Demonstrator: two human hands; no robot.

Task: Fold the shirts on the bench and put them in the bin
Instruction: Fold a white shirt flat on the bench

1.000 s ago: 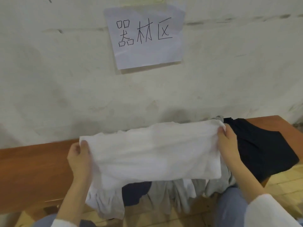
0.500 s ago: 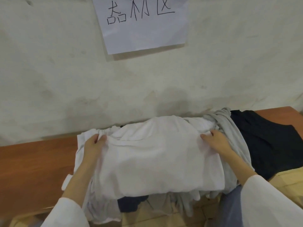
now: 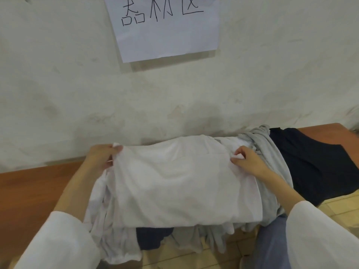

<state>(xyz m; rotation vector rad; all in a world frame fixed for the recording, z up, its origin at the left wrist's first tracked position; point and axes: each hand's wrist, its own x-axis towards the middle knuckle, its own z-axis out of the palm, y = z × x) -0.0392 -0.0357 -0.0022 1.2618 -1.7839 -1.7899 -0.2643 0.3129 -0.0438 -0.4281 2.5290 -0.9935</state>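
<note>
Bench (image 3: 29,191): wooden, along the wall (image 3: 58,84), beneath white shirt (image 3: 174,181).
Left hand (image 3: 101,158): pinching shirt's left corner, to square the fold.
Right hand (image 3: 246,162): pinching right corner likewise.

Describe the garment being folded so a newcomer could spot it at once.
Below the white paper wall sign, a reddish-brown wooden bench carries a clothes heap. On top lies the plain white cloth shirt, far corners gripped by the left hand and right hand. Unlike the crumpled grey shirt and dark navy garment beside it, it is spread flat.
</note>
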